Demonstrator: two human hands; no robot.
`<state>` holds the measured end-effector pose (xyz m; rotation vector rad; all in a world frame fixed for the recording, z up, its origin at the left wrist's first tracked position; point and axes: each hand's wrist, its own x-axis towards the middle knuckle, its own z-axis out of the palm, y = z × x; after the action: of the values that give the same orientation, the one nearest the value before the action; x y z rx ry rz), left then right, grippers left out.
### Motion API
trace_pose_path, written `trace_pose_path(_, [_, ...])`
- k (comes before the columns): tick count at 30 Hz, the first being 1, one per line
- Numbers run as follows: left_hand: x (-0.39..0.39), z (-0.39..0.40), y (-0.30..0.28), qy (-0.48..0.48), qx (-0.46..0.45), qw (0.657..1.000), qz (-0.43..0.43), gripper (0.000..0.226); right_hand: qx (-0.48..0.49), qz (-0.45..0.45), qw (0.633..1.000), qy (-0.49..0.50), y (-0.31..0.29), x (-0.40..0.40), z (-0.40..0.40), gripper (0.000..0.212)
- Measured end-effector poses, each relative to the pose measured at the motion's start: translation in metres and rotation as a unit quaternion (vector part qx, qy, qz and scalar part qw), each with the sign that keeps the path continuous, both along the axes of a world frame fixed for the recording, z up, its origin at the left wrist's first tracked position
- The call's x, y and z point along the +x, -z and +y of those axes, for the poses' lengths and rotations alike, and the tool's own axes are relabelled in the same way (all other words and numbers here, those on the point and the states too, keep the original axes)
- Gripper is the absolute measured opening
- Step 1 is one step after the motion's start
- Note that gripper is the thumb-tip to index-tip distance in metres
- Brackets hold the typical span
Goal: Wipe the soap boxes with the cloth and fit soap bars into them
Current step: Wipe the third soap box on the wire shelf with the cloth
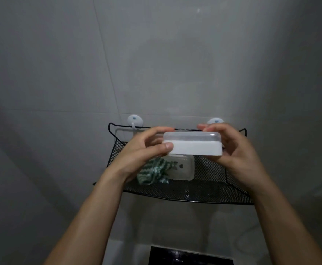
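Both hands hold a white soap box point(196, 148) with a clear lid above the black mesh shelf point(204, 192). My left hand point(143, 150) grips its left end, thumb on the front and fingers curled over the top. My right hand point(236, 150) grips the right end the same way. Below the box, on the shelf, lies a second, translucent soap box point(183, 170) with a small heart mark. A green and white striped cloth point(152, 174) lies crumpled against its left side. No loose soap bar is visible.
The shelf hangs from two white suction hooks point(135, 120) on a grey tiled wall point(156, 64). A dark rectangular opening point(190, 256) shows at the bottom of the view, under the shelf.
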<state>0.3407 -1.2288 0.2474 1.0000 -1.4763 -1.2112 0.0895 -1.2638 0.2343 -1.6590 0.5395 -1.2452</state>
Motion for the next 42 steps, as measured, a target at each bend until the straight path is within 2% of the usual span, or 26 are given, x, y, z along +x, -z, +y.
trace_pose_path(2, [-0.001, 0.001, 0.002, -0.020, -0.003, 0.999, 0.031, 0.049, 0.002, 0.018, 1.000, 0.006, 0.001, 0.001, 0.000, 0.049])
trace_pose_path(5, [-0.001, 0.002, 0.003, -0.065, -0.041, 0.997, 0.031, 0.052, 0.061, 0.056, 0.997, -0.011, 0.007, -0.009, -0.002, 0.085])
trace_pose_path(7, [-0.001, 0.002, 0.004, -0.073, -0.065, 0.995, 0.031, 0.053, 0.127, 0.040, 0.990, -0.034, 0.010, -0.012, -0.001, 0.099])
trace_pose_path(9, [-0.001, 0.003, 0.006, -0.063, -0.079, 0.994, 0.030, 0.056, 0.160, 0.012, 0.986, -0.035, 0.013, -0.010, 0.000, 0.095])
trace_pose_path(13, [-0.002, 0.001, 0.008, -0.042, -0.092, 0.995, 0.022, 0.058, 0.163, -0.020, 0.986, -0.019, 0.013, -0.005, 0.001, 0.084])
trace_pose_path(22, [0.001, -0.005, 0.013, -0.026, -0.071, 0.995, 0.070, 0.049, 0.168, -0.035, 0.985, -0.029, 0.013, -0.008, 0.000, 0.089])
trace_pose_path(27, [-0.003, -0.014, 0.001, -0.107, -0.012, 0.993, 0.051, 0.039, 0.187, -0.049, 0.979, -0.066, 0.015, -0.007, 0.001, 0.090])
trace_pose_path(32, [-0.009, -0.026, -0.012, -0.185, 0.090, 0.978, 0.042, 0.054, 0.222, -0.056, 0.965, -0.126, 0.015, -0.007, 0.002, 0.090])
trace_pose_path(36, [-0.012, -0.030, -0.012, -0.170, 0.104, 0.978, 0.067, 0.039, 0.234, -0.078, 0.960, -0.132, 0.014, -0.009, 0.004, 0.090])
trace_pose_path(40, [-0.011, -0.026, -0.005, -0.100, 0.107, 0.985, 0.085, 0.017, 0.235, -0.098, 0.961, -0.104, 0.015, -0.010, 0.005, 0.090])
trace_pose_path(42, [-0.011, -0.025, -0.002, -0.101, 0.115, 0.984, 0.088, 0.017, 0.239, -0.102, 0.961, -0.095, 0.015, -0.011, 0.004, 0.090])
